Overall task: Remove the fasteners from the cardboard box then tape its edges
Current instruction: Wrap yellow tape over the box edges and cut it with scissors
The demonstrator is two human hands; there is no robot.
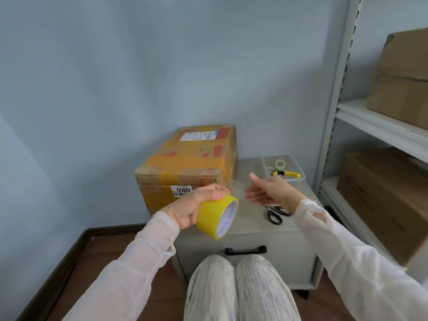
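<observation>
Head view: a grey cabinet top is being used as the surface (252,218), with a black handle (246,250) showing on the front below its near edge. The cardboard box (190,156) is being carried on the far left part of the surface, reaching out past the left edge. Its top is covered in yellowish tape and a white label, and another label with printed digits is on the near face.

The yellow tape roll (217,216) is being held above the near left corner by the left grip (194,205), whose fingers are clamped round its rim. A clear strip of tape (232,185) is being stretched from the roll toward the box's near right corner. The right grip (266,191) is being held over the middle of the surface with fingers straight and apart. It is blurred, and no contact with the strip can be made out.

Black scissors (276,215) are lying near the right edge. A clear tray (266,158) at the far right corner is holding a small tape roll (279,163) and yellow-handled pliers (287,174).

The room is being closed in by a pale blue wall (139,66), with a dark skirting board (76,246) and a reddish-brown floor (97,251). A white shelving rack (382,130) at the right is being loaded with plain brown boxes (403,77).
</observation>
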